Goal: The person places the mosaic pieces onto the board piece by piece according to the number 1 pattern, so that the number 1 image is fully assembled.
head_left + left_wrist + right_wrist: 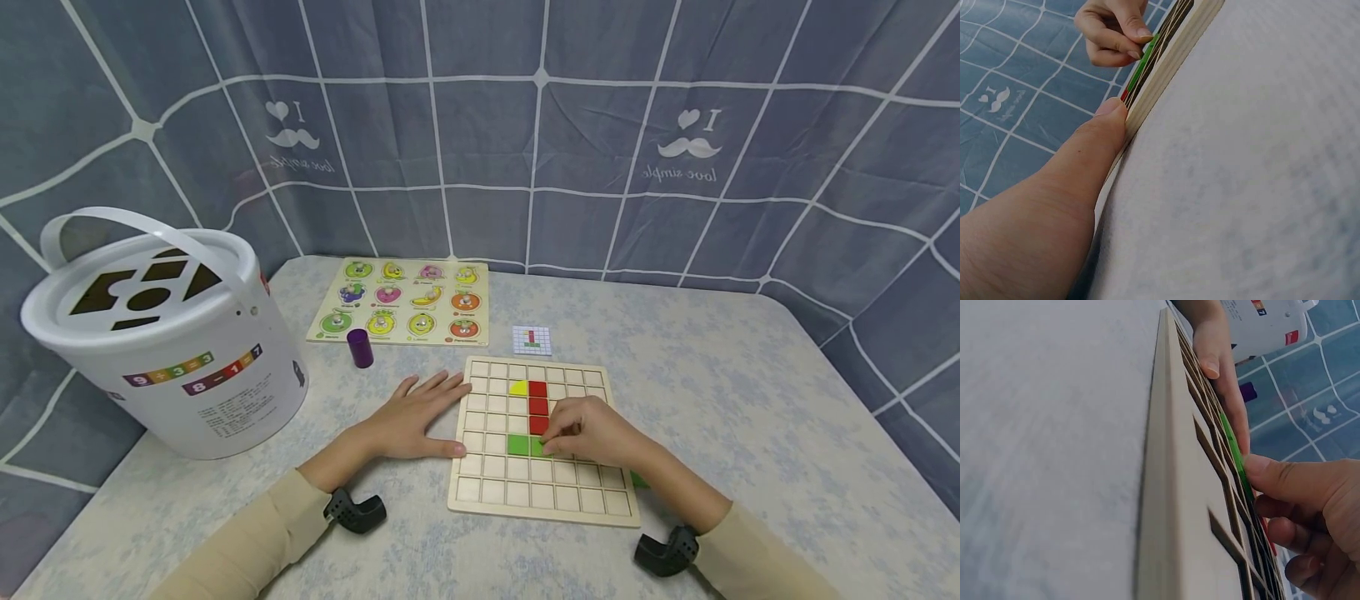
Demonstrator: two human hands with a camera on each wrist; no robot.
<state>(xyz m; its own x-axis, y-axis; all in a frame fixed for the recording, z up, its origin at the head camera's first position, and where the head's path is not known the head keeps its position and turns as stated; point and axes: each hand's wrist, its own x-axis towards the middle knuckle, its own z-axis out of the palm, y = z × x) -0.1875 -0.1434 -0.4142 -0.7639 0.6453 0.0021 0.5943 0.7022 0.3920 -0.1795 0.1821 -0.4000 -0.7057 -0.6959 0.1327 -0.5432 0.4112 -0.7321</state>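
A wooden grid board [491,487] lies on the table with square tiles in its cells. Three red tiles [537,407] form a column, a yellow tile [518,387] sits left of the top one, and green tiles [517,445] lie in a row below. My left hand [416,421] is spread flat at the board's left edge, its thumb [1109,109] touching the rim. My right hand [592,433] pinches a green tile [1238,453] at the right of the green row, thumb and fingertips low over the cells. The fingers partly hide that tile.
A small pattern card [532,340] lies behind the board. Further back are a fruit picture board [405,302] and a purple cylinder [360,348]. A white lidded bucket [247,375] stands at left. Something green [638,480] shows beside the right forearm.
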